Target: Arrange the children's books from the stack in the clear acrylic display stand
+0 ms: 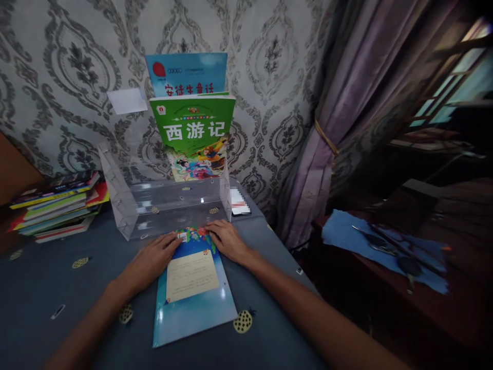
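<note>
A thin blue book (192,288) lies flat on the blue cloth in front of me, back cover up, with a pale text box on it. My left hand (152,262) rests on its upper left corner, fingers stretched flat. My right hand (227,240) lies on its upper right corner, fingers also extended over the top edge. Just beyond the book stands a clear acrylic book rack (127,205). In the rack a green book (194,136) stands upright, and a blue book (187,74) stands behind it.
A stack of several books (57,205) lies at the left on the blue tablecloth (46,288). A purple curtain (327,128) hangs at the right. A blue cloth with scissors (385,246) lies on a dark side table. Patterned wallpaper is behind.
</note>
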A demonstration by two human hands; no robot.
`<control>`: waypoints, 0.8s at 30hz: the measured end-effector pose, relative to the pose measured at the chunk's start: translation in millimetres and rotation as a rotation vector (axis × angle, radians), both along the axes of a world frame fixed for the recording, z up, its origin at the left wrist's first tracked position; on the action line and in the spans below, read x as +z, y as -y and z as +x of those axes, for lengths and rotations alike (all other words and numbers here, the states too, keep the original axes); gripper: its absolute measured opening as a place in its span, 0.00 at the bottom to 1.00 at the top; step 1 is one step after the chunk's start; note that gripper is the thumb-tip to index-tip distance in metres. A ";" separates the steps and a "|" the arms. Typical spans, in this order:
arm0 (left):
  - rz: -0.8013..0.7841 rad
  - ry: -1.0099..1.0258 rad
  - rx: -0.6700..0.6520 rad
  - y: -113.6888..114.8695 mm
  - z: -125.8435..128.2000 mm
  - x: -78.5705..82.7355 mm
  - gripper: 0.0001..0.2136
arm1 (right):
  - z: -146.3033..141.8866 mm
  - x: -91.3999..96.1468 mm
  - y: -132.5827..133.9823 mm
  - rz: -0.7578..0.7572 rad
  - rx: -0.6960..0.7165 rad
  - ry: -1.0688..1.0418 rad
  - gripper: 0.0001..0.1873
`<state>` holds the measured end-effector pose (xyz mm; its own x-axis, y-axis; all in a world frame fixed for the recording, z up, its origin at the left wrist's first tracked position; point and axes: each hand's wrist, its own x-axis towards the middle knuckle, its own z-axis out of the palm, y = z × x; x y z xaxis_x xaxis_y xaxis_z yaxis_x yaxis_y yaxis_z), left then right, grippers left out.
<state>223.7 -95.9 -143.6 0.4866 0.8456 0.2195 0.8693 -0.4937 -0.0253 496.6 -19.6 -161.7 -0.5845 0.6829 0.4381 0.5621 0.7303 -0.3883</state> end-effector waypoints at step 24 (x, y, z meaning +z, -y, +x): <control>-0.061 -0.408 -0.425 64.5 5.9 47.3 0.40 | 0.7 0.1 0.4 0.004 -0.016 -0.003 0.13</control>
